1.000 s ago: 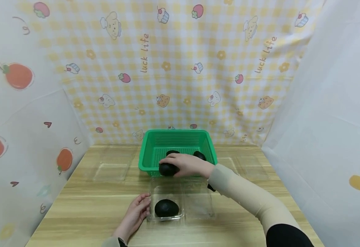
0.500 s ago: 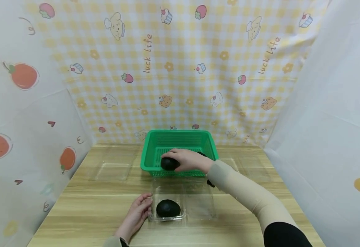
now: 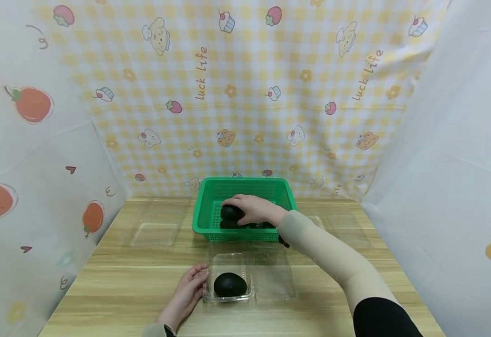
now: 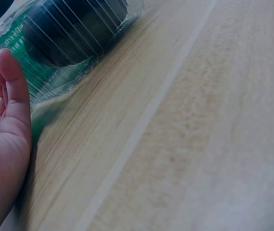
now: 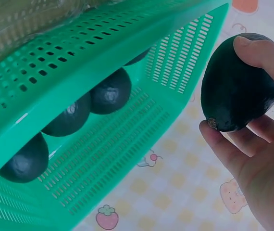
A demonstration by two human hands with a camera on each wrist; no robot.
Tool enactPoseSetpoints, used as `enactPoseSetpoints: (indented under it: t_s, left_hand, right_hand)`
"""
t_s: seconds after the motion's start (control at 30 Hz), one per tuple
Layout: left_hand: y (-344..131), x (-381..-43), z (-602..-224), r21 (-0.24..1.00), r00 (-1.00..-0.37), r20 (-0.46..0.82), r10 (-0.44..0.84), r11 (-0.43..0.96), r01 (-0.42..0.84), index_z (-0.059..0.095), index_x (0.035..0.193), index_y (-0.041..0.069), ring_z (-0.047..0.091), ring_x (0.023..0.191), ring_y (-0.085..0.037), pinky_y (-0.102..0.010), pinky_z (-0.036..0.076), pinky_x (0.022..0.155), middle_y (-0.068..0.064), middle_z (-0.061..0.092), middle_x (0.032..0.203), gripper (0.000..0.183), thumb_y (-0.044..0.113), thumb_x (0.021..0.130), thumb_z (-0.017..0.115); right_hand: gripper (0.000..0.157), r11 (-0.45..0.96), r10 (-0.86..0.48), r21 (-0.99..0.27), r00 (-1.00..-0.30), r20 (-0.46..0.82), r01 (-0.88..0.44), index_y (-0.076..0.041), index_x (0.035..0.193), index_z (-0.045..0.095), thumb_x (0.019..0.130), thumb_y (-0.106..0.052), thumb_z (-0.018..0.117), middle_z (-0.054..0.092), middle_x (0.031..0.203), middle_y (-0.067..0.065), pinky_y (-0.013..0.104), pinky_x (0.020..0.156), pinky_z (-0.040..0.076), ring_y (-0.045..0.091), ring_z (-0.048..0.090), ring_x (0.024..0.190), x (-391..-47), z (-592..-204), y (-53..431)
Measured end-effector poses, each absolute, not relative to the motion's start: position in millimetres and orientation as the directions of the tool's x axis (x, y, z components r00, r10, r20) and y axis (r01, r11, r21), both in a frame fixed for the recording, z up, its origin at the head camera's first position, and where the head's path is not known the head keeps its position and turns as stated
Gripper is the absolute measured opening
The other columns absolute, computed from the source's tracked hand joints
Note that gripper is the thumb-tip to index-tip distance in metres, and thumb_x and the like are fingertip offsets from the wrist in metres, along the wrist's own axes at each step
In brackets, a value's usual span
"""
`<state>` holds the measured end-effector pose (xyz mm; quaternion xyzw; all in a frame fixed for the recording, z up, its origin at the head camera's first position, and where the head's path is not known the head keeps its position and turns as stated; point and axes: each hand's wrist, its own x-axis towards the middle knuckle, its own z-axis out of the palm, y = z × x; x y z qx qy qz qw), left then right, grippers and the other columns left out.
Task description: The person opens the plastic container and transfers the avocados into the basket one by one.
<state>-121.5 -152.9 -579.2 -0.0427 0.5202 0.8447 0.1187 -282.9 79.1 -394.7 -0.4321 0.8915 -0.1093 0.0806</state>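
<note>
My right hand [image 3: 251,209] grips a dark avocado [image 5: 238,82], thumb on one side and fingers on the other. In the head view it overlaps the green basket [image 3: 198,220], above another avocado [image 3: 229,225]. My left hand [image 3: 188,288] is at the left edge of a clear plastic container [image 3: 249,290], the rim between thumb and fingers in the left wrist view. One avocado [image 3: 230,285] lies in the near part of that container. Its clear lid [image 3: 274,276] is folded out to the right.
Several more avocados [image 5: 110,91] lie in the basket, seen in the right wrist view. Other clear containers stand beside it, a left one [image 3: 155,229] and a right one [image 3: 346,229]. A patterned cloth [image 3: 245,117] hangs behind the wooden table [image 3: 115,290].
My right hand has moved away from me with the avocado, from the basket's front rim to over its inside. The left hand still holds the container's edge.
</note>
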Motion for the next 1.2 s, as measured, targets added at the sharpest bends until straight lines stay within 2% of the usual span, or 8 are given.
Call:
enactPoseSetpoints:
  t_s: [0.23,0.7,1.2]
  left_hand:
    - [-152.9,-121.5,-578.0,0.867,-0.966,-0.213,0.148,-0.426,-0.257,0.054,0.108,0.01,0.05,0.064,-0.006,-0.019,0.046,0.055,0.003,0.056,0.085,0.016,0.001,0.095,0.054]
    - [-153.6,-121.0,-574.5,0.861,-0.959,-0.24,0.151,-0.424,-0.282,0.052,0.11,0.007,0.05,0.065,-0.008,-0.02,0.046,0.056,0.001,0.056,0.086,0.016,0.002,0.095,0.055]
    - [-154.5,-119.9,-577.7,0.866,-0.967,-0.193,0.167,-0.434,-0.248,0.054,0.109,0.009,0.05,0.065,-0.006,-0.019,0.046,0.056,0.003,0.055,0.083,0.016,0.0,0.096,0.053]
  right_hand:
    - [0.069,0.629,-0.767,-0.28,-0.638,-0.073,-0.725,-0.025,0.149,0.038,0.088,-0.02,0.072,0.044,0.142,0.004,0.04,0.095,0.045,0.023,0.049,0.123,-290.5,-394.8,70.2]
    - [0.069,0.667,-0.73,-0.301,-0.679,-0.078,-0.682,-0.027,0.147,0.039,0.087,-0.019,0.072,0.047,0.137,0.005,0.038,0.091,0.045,0.022,0.051,0.117,-304.8,-405.5,54.6]
    - [0.069,0.719,-0.657,-0.347,-0.752,-0.057,-0.602,-0.024,0.148,0.038,0.088,-0.022,0.071,0.049,0.135,0.009,0.038,0.087,0.047,0.023,0.054,0.109,-311.2,-430.0,40.5]
